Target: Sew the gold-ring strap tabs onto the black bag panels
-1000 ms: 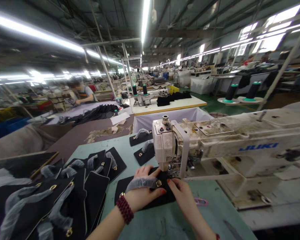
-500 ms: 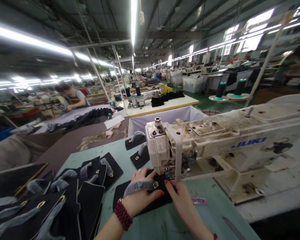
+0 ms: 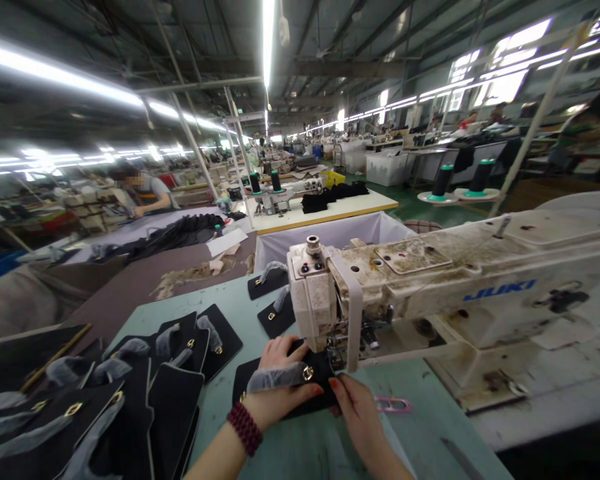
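The pale green counter (image 3: pixel 325 447) carries a sewing machine (image 3: pixel 430 287) on the right, one black panel (image 3: pixel 285 390) near its needle, two panels (image 3: pixel 275 300) farther back, a heap of panels (image 3: pixel 130 393) at left, and pink snips (image 3: pixel 393 404).

One word can be read: "JUKI", in blue capital letters, slanted, on the near side of the arm of the sewing machine (image 3: pixel 480 280), right of the middle of the view. The paint about the lettering is worn and stained, yet all four letters are clear. The small knobs and plates on the head of the machine carry no mark that can be made out. Papers on the far tables are too small and blurred to read.
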The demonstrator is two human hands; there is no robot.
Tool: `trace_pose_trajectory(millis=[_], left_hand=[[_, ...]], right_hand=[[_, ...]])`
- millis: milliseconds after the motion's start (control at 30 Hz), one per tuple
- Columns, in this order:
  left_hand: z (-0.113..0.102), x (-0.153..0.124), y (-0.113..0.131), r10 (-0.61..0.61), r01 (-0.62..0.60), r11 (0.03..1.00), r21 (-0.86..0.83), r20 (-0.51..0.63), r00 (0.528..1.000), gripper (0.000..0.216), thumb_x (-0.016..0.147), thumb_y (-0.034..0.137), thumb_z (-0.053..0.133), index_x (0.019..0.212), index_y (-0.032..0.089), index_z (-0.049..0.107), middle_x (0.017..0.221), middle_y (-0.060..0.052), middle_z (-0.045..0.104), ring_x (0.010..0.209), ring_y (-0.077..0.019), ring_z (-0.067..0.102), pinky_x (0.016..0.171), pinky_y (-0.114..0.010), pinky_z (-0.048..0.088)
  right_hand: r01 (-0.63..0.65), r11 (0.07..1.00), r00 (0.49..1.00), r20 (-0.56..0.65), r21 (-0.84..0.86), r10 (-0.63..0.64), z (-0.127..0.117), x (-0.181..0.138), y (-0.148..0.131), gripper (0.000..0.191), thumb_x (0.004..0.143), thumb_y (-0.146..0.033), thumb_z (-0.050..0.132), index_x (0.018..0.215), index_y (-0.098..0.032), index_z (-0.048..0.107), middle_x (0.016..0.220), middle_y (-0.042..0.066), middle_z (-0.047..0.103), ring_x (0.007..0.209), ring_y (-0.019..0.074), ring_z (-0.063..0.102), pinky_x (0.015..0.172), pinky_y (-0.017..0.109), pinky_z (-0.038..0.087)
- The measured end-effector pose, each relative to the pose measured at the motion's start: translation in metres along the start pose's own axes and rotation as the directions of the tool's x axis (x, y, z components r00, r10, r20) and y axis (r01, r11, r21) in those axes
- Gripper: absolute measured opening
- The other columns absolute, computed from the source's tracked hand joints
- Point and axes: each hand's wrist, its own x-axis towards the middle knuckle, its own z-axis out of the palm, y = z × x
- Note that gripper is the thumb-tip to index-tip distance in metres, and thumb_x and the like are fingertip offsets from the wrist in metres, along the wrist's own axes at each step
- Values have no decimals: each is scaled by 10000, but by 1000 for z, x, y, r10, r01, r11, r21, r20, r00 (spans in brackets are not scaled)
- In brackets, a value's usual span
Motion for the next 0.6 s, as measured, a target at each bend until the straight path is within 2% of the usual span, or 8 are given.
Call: trace_pose_trajectory(millis=[133,333,467,600], left_hand=[[-5,1,3,-12,12,1000,9,27,1000,532,724,548,705,1182,293,610,1136,-72,584,1048,-303,526,923,-477,416],[-10,0,4,-8,5,999,45,72,997,521,770,588,636,1199,294,599,1123,-78,585,1037,-305,529,913,-471,419],[-16,5,2,-4,1,1000,26,123,992,471,831,598,548,1172,283,626,1109,-75,609,1025,-290,560,904,-442,441],[-25,13,-3,-3,11,999,-41,172,985,480,837,631,503,1116,280,673,1037,-51,632,905,-241,616,832,-362,489]], right_hand=[[-11,1000,1000,-21,7,11,4,-3,2,588,904,-703,301,640,-197,445,543,24,492,506,168,520,484,250,378],[-34,999,999,-14,38,34,4,-5,3,578,907,-690,329,632,-196,450,520,12,472,478,154,483,467,250,348],[-65,995,997,-40,80,69,6,-2,-6,601,877,-727,348,620,-196,458,485,3,445,451,150,448,461,261,316],[-105,986,993,-44,131,112,8,2,-19,640,830,-786,349,603,-197,457,449,-12,397,423,136,392,454,265,287]])
